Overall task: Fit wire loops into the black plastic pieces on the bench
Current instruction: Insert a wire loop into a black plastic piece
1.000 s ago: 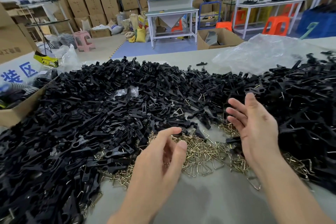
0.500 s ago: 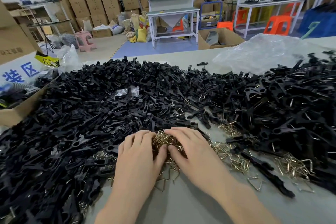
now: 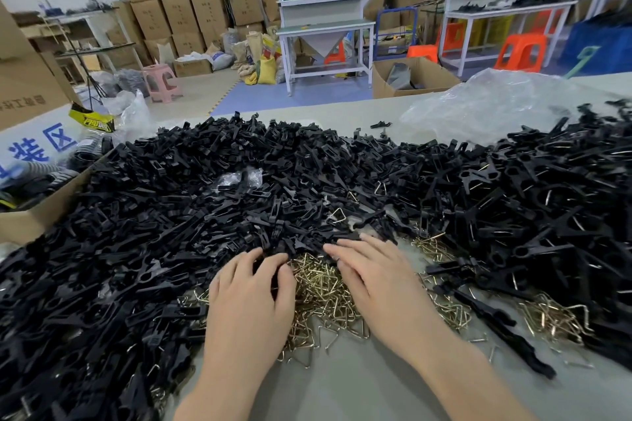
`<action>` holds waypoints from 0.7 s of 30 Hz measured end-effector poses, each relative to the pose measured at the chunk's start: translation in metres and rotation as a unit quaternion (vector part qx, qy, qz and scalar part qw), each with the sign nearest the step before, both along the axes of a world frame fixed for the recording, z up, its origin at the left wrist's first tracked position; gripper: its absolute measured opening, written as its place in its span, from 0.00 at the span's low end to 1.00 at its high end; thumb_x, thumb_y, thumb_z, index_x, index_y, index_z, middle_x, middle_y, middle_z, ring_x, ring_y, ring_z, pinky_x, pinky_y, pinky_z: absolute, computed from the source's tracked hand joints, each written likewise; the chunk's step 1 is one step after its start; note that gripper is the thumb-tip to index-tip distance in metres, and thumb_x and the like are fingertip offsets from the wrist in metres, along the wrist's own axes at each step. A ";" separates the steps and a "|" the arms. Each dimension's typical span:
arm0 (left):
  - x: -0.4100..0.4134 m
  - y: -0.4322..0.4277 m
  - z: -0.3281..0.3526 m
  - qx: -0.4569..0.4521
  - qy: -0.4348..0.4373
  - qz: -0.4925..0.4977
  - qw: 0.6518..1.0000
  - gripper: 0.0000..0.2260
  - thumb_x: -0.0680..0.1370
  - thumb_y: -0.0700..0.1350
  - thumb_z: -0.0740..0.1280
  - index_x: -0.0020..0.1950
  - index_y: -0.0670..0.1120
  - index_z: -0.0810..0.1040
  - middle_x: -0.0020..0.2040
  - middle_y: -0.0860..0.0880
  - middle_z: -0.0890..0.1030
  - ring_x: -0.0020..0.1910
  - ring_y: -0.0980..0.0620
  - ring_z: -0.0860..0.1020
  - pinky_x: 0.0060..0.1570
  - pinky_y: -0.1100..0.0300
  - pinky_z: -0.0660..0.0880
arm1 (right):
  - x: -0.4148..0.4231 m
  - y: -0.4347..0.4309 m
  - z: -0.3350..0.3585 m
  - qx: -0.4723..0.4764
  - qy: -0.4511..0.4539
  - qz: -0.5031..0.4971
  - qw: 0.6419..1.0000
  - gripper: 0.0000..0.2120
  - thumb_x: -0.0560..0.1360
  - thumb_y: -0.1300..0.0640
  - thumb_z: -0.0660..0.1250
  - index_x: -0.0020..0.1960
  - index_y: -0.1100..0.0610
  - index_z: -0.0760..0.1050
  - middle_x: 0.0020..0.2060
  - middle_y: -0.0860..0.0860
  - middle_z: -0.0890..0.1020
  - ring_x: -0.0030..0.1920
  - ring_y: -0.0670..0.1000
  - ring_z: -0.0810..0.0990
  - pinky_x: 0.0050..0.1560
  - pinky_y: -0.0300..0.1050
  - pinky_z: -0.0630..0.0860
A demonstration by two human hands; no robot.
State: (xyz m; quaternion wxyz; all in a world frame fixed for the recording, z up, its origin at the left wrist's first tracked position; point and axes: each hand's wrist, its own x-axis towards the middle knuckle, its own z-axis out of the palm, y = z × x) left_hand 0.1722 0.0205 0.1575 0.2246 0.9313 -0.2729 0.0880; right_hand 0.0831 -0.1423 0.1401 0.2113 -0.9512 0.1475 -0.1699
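A big heap of black plastic pieces [image 3: 212,215] covers the grey bench [image 3: 359,386] from left to right. In front of it lies a pile of brass-coloured wire loops [image 3: 319,287]. My left hand [image 3: 251,297] rests palm down on the left side of the wire pile, fingers bent onto loops at the heap's edge. My right hand [image 3: 376,277] lies palm down on the right side, fingers straight and touching the loops. Whether either hand holds a loop is hidden under the palms.
More wire loops [image 3: 550,318] lie scattered at the right, with a long black piece [image 3: 496,325] across them. An open cardboard box [image 3: 30,212] stands at the left edge. A crumpled clear plastic bag [image 3: 492,102] lies at the back right.
Both hands came down from mid-air onto the wire pile. They have since slid forward and slightly apart, and more of the loop pile shows between them.
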 end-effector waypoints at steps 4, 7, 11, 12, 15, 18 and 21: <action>0.002 0.000 -0.004 0.017 -0.008 -0.023 1.000 0.17 0.83 0.55 0.53 0.62 0.59 0.80 0.66 0.57 0.77 0.68 0.53 0.71 0.69 0.53 0.62 | 0.002 0.002 0.001 0.018 -0.012 0.028 0.999 0.17 0.86 0.49 0.49 0.68 0.38 0.72 0.67 0.34 0.75 0.75 0.37 0.58 0.77 0.39 0.38; 0.003 0.000 -0.005 -0.009 -0.033 -0.036 0.999 0.13 0.83 0.51 0.58 0.58 0.56 0.82 0.58 0.58 0.79 0.61 0.52 0.75 0.63 0.52 0.67 | 0.003 0.003 -0.002 0.037 -0.053 0.023 0.998 0.15 0.86 0.52 0.53 0.65 0.42 0.75 0.60 0.34 0.78 0.68 0.36 0.64 0.78 0.45 0.54; 0.002 -0.003 -0.008 -0.060 -0.040 -0.057 0.996 0.11 0.81 0.49 0.61 0.55 0.52 0.83 0.53 0.57 0.78 0.53 0.53 0.77 0.58 0.52 0.70 | 0.003 0.004 0.000 0.078 -0.087 -0.013 0.993 0.18 0.83 0.45 0.51 0.66 0.41 0.75 0.56 0.33 0.79 0.62 0.36 0.67 0.70 0.44 0.67; 0.001 -0.004 -0.008 -0.075 -0.042 -0.059 0.994 0.11 0.80 0.49 0.61 0.54 0.51 0.83 0.52 0.57 0.77 0.51 0.54 0.77 0.58 0.53 0.70 | 0.004 0.005 0.002 0.087 -0.082 -0.015 0.993 0.20 0.83 0.42 0.50 0.70 0.40 0.72 0.57 0.33 0.79 0.62 0.37 0.67 0.71 0.45 0.66; -0.005 -0.007 -0.006 -0.119 -0.050 -0.060 0.990 0.09 0.80 0.49 0.62 0.54 0.52 0.81 0.52 0.58 0.76 0.47 0.56 0.76 0.54 0.54 0.71 | 0.007 0.007 0.005 0.035 0.000 0.007 0.999 0.27 0.81 0.34 0.41 0.76 0.35 0.63 0.69 0.35 0.72 0.71 0.41 0.63 0.77 0.48 0.56; -0.006 -0.008 -0.005 -0.185 -0.025 -0.065 0.980 0.07 0.80 0.48 0.61 0.54 0.52 0.78 0.52 0.59 0.74 0.46 0.58 0.77 0.49 0.56 0.75 | 0.011 0.009 0.005 -0.007 0.040 0.008 0.999 0.32 0.79 0.33 0.36 0.76 0.36 0.64 0.75 0.36 0.67 0.74 0.43 0.59 0.79 0.50 0.49; -0.006 -0.008 -0.002 -0.235 -0.010 -0.062 0.970 0.07 0.81 0.45 0.63 0.56 0.57 0.73 0.53 0.62 0.73 0.51 0.64 0.76 0.48 0.70 0.73 | 0.011 0.009 0.005 0.029 -0.018 0.000 0.999 0.27 0.81 0.34 0.43 0.69 0.39 0.74 0.66 0.34 0.75 0.68 0.40 0.65 0.76 0.49 0.59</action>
